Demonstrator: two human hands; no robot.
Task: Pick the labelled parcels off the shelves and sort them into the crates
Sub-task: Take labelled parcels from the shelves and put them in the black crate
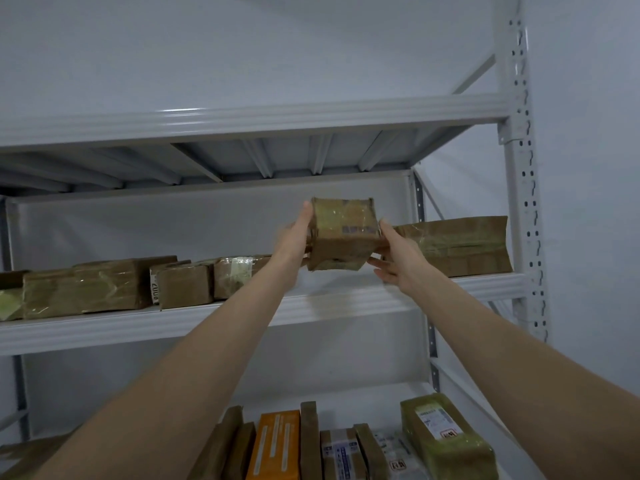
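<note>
The small parcel [343, 233] is a squat brown cardboard box, crumpled at the corners and wrapped in glossy clear tape, with a blurred label on its face. It is held in the air just above the middle shelf [207, 320], near its front edge. The left hand [292, 237] grips its left side, thumb upright; the right hand [401, 258] props its right side with straight fingers. The shelf is white steel, with other brown parcels [86, 289] lying on it, and a white wall [242, 46] behind it

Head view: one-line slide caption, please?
Left hand and right hand hold a small taped parcel between them above the middle shelf.
</note>
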